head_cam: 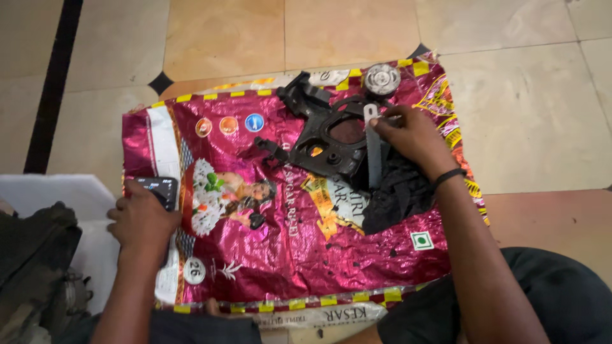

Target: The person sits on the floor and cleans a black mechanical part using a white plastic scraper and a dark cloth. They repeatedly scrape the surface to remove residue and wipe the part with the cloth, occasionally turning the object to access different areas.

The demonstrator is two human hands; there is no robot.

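A flat grey metal tool (372, 145) is being gripped at its far end by the right hand (411, 135), over a black plastic housing (326, 137) lying at the far right of a magenta woven sack (280, 242). A dark phone (157, 189) is being clasped by the left hand (141, 220) at the sack's left edge. A round metal part (382, 79) is lying just beyond the housing.

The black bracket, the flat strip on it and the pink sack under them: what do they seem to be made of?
The black bracket looks like cast metal or hard plastic: matt, thick, with moulded holes; I cannot tell which. The flat strip, pinched by the right hand, looks like bare metal: grey, thin, dull shine. The pink sack looks like woven plastic with a glossy printed film, creased and reflecting.
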